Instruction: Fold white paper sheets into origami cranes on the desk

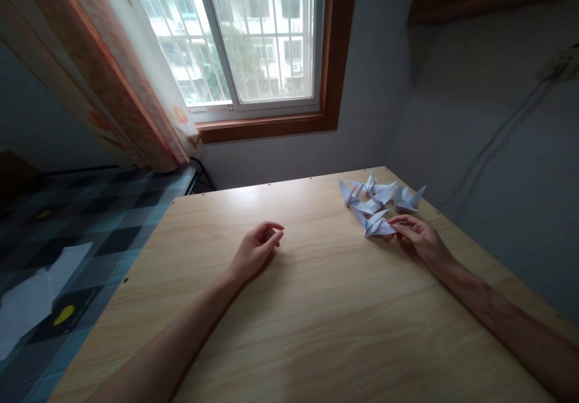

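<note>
On the right side of the wooden table [289, 324], my right hand [414, 234] pinches the edge of a folded white paper crane [379, 227] between thumb and fingers. That crane is at the near side of a small cluster. Behind it stand several more paper cranes, among them one at the left [350, 194], one at the back [368, 184] and one at the right [408, 199]. My left hand [260, 243] rests near the table's middle, apart from the cranes. Its fingers are loosely curled in, thumb close to the index finger, with nothing visible in them.
Left of the table is a bed with a checked cover [27, 222], where white paper sheets [34, 303] lie. A barred window [266, 41] and a floral curtain [104, 71] are ahead. On the right wall, a cable [493, 137] hangs from a socket [567, 65].
</note>
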{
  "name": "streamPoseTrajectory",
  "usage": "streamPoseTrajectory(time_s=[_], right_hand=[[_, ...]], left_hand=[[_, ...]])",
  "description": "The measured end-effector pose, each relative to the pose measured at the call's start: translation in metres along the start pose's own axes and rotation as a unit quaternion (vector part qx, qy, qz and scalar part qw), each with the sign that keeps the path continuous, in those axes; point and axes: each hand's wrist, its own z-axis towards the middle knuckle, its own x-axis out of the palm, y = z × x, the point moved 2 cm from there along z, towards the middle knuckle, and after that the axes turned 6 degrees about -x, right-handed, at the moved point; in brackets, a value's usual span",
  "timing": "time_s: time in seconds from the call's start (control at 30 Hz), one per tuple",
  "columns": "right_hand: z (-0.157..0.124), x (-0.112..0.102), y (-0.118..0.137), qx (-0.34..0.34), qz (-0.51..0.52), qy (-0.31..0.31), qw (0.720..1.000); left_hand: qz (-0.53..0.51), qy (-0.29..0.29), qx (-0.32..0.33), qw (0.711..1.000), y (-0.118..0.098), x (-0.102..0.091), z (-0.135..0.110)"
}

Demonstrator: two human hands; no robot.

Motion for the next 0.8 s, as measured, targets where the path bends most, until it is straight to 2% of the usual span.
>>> streamPoseTrajectory(time_s=[0.13, 0.33, 0.53, 0.6, 0.67, 0.8], right_hand=[[-0.002, -0.013, 0.0, 0.006, -0.009, -0.028, 1.0], [-0.007, -0.004, -0.004, -0.002, -0.054, 0.026, 0.998], [-0.014, 0.002, 0.006, -0.005, -0.074, 0.046, 0.996], [-0.017, 0.013, 0.013, -0.026, -0.092, 0.056, 0.994], [-0.019, 0.033, 0.022, -0.069, -0.115, 0.072, 0.988], [-0.018, 0.092, 0.04, -0.177, -0.143, 0.109, 0.968]], left_hand=[[0.019, 0.015, -0.004, 1.0, -0.004, 0.001, -0.002], [0.038, 0.032, 0.001, 0.999, -0.007, 0.002, -0.004], [0.068, 0.046, 0.026, 0.996, -0.014, 0.007, -0.007], [0.091, 0.056, 0.043, 0.993, -0.019, 0.009, -0.01], [0.103, 0.063, 0.056, 0.991, -0.024, 0.011, -0.012], [0.085, 0.069, 0.068, 0.992, -0.026, 0.011, -0.013]])
